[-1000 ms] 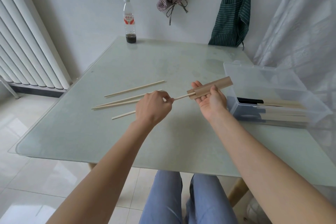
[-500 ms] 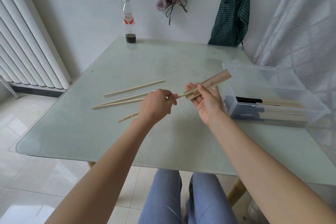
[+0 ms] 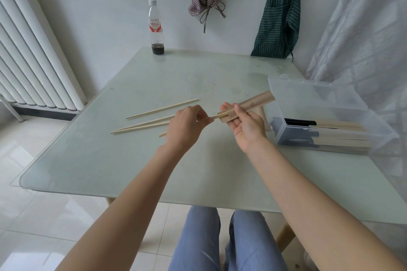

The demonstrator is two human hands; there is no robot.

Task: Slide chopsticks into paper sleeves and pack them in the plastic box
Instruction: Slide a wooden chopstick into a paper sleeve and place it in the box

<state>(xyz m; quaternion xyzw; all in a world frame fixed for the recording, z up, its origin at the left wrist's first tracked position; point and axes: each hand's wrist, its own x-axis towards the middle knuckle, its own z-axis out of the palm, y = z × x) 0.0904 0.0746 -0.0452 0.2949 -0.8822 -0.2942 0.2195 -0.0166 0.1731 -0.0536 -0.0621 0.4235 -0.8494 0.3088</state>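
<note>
My right hand (image 3: pixel 244 122) holds a brown paper sleeve (image 3: pixel 253 103), tilted up toward the far right above the table. My left hand (image 3: pixel 187 125) pinches a pale wooden chopstick (image 3: pixel 214 116) whose tip sits in the sleeve's open near end; its back end pokes out below my left hand. Three loose chopsticks (image 3: pixel 163 108) lie on the glass table (image 3: pixel 132 160) to the left. A clear plastic box (image 3: pixel 326 103) stands open at the right, with several sleeved chopsticks (image 3: pixel 343 132) lying inside.
A plastic bottle (image 3: pixel 156 28) with dark liquid at its bottom stands at the table's far edge. A white radiator (image 3: pixel 28 55) lines the left wall. Aprons hang on the back wall, a sheer curtain at the right. My knees show under the near edge.
My left hand has moved right, pushing the chopstick deeper into the sleeve. The sleeve's far end has tilted up a little in my right hand.
</note>
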